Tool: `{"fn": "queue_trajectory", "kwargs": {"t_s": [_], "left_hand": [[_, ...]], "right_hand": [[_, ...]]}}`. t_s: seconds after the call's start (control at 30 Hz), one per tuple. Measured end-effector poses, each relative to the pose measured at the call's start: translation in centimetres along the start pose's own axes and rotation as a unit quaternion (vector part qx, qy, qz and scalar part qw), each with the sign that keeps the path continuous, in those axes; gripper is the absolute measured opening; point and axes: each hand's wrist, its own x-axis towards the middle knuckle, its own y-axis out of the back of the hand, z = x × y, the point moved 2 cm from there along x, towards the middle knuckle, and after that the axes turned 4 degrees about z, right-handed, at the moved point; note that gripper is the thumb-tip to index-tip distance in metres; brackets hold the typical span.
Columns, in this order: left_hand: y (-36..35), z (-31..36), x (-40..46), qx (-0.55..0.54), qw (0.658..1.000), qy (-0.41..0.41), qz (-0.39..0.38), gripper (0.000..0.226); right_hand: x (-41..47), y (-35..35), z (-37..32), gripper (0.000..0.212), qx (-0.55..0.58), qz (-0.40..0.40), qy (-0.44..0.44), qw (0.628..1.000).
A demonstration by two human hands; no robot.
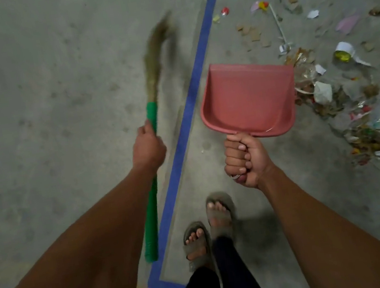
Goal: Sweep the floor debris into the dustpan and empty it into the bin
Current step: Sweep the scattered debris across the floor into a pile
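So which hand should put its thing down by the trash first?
Probably the right hand. It grips the pink dustpan right beside the debris. The left hand holds the broom across the blue line, farther away.

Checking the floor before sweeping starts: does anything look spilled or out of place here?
Yes. Litter, paper scraps, wrappers and dry leaves, lies scattered over the concrete floor right of the blue tape line. The pink dustpan is empty.
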Motion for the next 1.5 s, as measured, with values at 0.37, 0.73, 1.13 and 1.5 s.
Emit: {"fn": "queue_trajectory", "kwargs": {"t_s": [0.37, 0.73, 1.13, 1.5], "left_hand": [[-3.2, 5.5, 6.8, -0.003, 0.985, 0.154, -0.074, 0.044], [-9.4, 20.5, 10.8, 0.079, 0.917, -0.273, -0.279, 0.066], [2.2, 14.5, 18.6, 0.002, 0.998, -0.052, 0.02, 0.066], [3.1, 12.4, 30.5, -0.06, 0.979, 0.193, -0.016, 0.042]], "right_hand": [[4.3, 0.9, -6.9, 0.042, 0.019, -0.009, -0.009, 1.0], [2.5, 3.8, -15.7, 0.042, 0.032, 0.081, 0.033, 0.996], [7.1, -3.6, -21.1, 0.043, 0.028, 0.023, 0.014, 0.999], [12.3, -5.2, -25.1, 0.044, 0.017, 0.027, -0.003, 0.999]]}}
